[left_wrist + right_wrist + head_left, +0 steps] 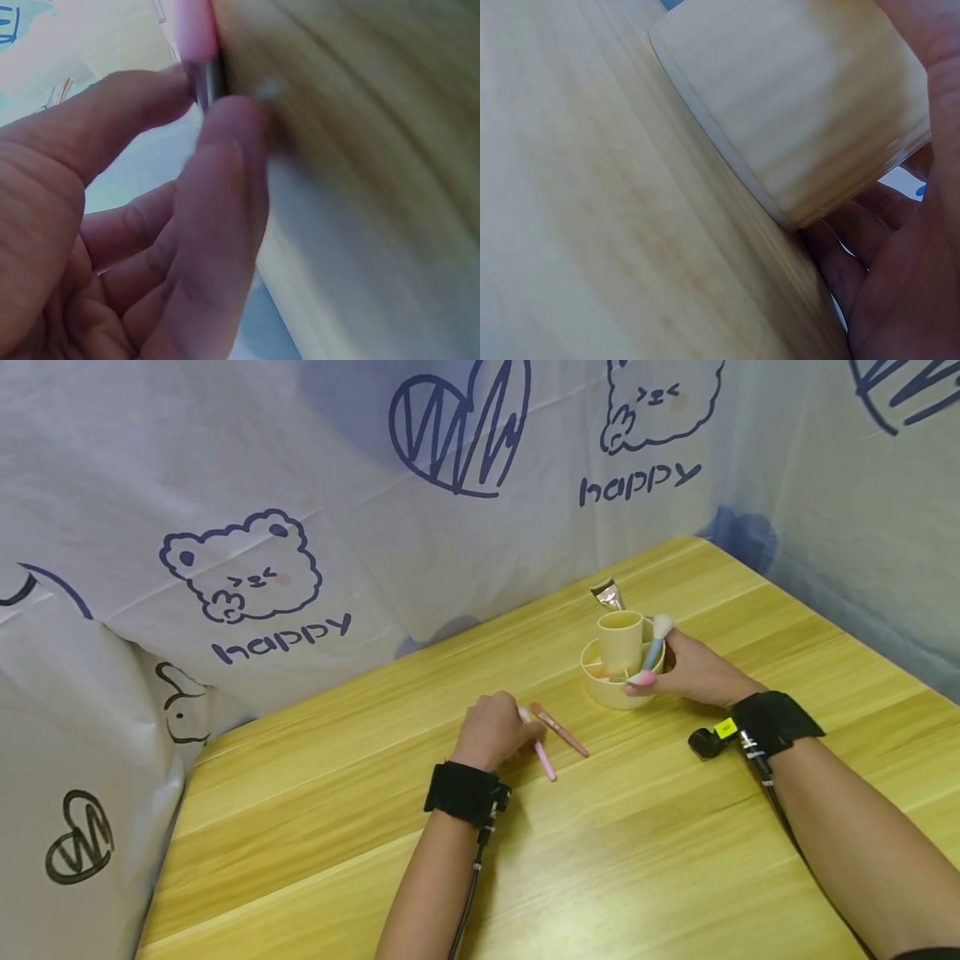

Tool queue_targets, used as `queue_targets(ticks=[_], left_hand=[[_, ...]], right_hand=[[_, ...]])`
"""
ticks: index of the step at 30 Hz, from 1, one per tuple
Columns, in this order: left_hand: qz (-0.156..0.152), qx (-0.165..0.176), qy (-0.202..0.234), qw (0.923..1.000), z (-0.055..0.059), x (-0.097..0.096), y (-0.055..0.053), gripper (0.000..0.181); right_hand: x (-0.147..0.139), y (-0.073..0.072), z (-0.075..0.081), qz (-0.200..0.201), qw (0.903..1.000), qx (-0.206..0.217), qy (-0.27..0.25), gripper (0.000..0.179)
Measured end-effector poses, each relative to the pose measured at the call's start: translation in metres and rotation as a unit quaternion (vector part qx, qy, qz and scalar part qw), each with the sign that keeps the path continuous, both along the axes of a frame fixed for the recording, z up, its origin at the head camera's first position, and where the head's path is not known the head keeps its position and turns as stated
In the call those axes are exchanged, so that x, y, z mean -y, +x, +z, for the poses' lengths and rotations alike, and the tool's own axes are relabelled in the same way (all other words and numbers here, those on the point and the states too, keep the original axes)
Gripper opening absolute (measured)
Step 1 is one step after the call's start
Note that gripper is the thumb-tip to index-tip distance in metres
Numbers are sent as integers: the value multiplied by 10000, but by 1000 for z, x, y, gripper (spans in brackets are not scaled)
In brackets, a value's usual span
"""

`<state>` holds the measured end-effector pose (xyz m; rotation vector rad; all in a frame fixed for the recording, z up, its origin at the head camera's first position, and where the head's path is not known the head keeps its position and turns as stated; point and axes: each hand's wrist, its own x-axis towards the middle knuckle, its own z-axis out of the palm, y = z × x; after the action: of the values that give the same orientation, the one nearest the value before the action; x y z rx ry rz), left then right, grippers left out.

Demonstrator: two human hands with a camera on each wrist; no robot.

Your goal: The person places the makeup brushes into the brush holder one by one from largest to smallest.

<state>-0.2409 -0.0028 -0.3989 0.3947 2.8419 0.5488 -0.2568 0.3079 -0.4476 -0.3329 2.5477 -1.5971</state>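
My left hand (pixel 491 731) pinches a pink makeup brush (pixel 545 762) between thumb and forefinger. In the left wrist view its pink handle (pixel 195 30) shows above the fingertips, which are at the metal ferrule. Just right of it, a brownish-pink makeup brush (pixel 562 732) lies on the table. My right hand (pixel 705 672) grips the right side of a cream round brush holder (pixel 611 696), thumb in front; the holder's ribbed wall (pixel 795 97) fills the right wrist view. A blue-handled brush (pixel 653 653) with white bristles leans inside, and a pink tip (pixel 643 678) shows near the thumb.
The holder's raised middle cup (pixel 621 643) stands upright. A silver, wide-ended brush (pixel 607 595) sticks up behind it. The wooden table (pixel 315 777) meets a white cloth (pixel 360 568) printed with bears and hearts at the back. Cables run along both forearms.
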Motion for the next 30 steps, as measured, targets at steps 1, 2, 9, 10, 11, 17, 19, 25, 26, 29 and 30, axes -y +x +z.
queue_targets(ticks=[1,2,9,10,11,17,19,25,26,29,30], left_hand=[[14,-2,23,10000,0,0,0,36],[18,-7,45,10000,0,0,0,34],[31,47,186,9998,1,1,0,29],[37,70,208,9998,0,1,0,29],[47,96,226,9997,0,0,0,28],[100,-71,42,9999,1,0,1,35],[132,-203,21,9997,1,0,1,39],[-20,-608,201,9979,2,1,1,48],[-55,-675,252,9974,3,1,1,50],[-87,-798,426,9959,4,1,2,54],[-94,-832,477,9954,5,1,2,55]], right_hand=[[0,0,0,2,10000,-12,14,101],[0,0,0,7,10000,-22,32,101],[0,0,0,5,10000,-27,67,100],[0,0,0,0,10000,-30,65,100],[0,0,0,5,10000,-32,59,100],[0,0,-1,17,10000,-39,36,100],[1,0,-1,14,10000,-34,55,101],[1,-1,-1,23,10000,-30,69,101],[0,-1,-1,21,10000,-33,67,101],[0,-1,-2,18,10000,-35,21,100],[-1,-1,-2,21,10000,-35,17,101]])
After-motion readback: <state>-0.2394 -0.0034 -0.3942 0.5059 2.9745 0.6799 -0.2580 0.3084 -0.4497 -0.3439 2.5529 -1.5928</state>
